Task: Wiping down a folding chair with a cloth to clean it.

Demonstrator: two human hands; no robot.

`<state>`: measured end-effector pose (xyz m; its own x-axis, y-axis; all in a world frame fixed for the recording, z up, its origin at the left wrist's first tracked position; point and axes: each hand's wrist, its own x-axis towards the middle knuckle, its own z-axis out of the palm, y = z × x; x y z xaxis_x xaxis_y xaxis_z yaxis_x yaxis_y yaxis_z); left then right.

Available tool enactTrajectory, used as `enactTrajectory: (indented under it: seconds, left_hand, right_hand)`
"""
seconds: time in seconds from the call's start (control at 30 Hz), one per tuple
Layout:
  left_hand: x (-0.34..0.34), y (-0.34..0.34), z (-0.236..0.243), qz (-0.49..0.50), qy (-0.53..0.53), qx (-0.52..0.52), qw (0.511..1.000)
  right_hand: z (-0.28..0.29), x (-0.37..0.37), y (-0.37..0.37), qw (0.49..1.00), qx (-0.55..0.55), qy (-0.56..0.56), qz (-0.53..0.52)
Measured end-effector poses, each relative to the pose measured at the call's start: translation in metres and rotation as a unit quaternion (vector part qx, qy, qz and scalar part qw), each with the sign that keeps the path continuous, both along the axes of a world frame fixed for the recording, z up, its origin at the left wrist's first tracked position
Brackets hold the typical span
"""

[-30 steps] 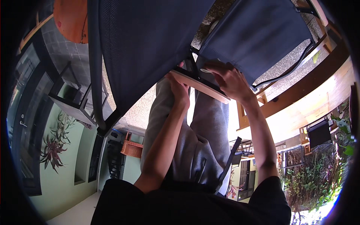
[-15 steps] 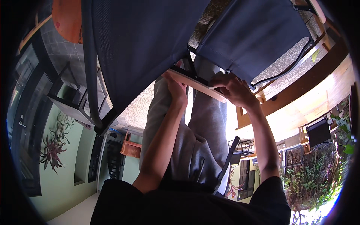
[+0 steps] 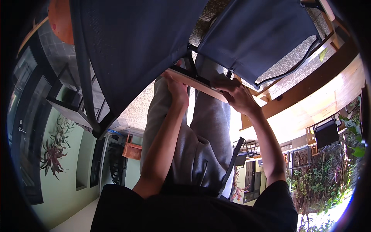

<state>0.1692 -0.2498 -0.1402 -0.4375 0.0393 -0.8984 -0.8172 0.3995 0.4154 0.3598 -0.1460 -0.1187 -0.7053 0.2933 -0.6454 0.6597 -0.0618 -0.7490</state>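
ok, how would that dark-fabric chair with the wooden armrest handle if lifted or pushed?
Probably light for its size: the chair shows mostly fabric and narrow black frame bars. Its dark fabric likely gives when pushed, being thin-looking sheet. The wooden armrest should feel stiff, judging by its straight, solid-looking edge.

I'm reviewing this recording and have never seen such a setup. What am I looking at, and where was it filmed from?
There is no machine here: these are a person's bare hands. The single view comes from a wide camera worn on the head, looking down, so straight edges curve near the rim. The left hand grips a wooden bar in front of grey trousers. The right hand is curled at the bar's other end; whether its fingers pinch something small is hidden. Beyond are dark fabric panels, apparently part of a chair. A wooden table stands to the right.
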Motion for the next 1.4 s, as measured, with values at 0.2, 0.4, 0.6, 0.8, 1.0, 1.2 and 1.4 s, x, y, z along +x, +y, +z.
enactTrajectory:
  seconds: [0.2,0.4,0.6,0.8,1.0,1.2,1.4]
  left_hand:
    - [-0.004,-0.004,-0.001,-0.004,0.001,-0.012,1.0]
    - [0.001,-0.004,-0.001,0.0,0.004,0.017,1.0]
    - [0.002,-0.01,-0.006,0.01,0.015,-0.011,1.0]
    - [-0.003,-0.007,-0.004,-0.011,0.005,0.024,1.0]
    - [0.0,-0.002,-0.001,-0.016,0.031,0.03,0.999]
    - [-0.002,-0.012,-0.01,-0.022,0.024,0.033,0.999]
    - [0.0,-0.008,-0.008,-0.02,0.037,0.021,0.999]
  right_hand:
    - [0.013,0.025,0.01,0.998,-0.037,-0.042,0.031]
    - [-0.015,-0.029,-0.006,0.991,-0.015,0.078,-0.106]
    - [-0.005,-0.013,-0.011,0.995,-0.031,0.058,-0.076]
    - [0.013,0.057,-0.014,0.998,0.023,-0.053,0.021]
    - [-0.022,0.072,-0.032,0.985,0.078,0.015,-0.151]
    - [-0.037,0.047,-0.046,0.984,-0.012,-0.039,-0.175]
    - [-0.011,0.044,-0.039,0.981,-0.068,-0.043,-0.174]
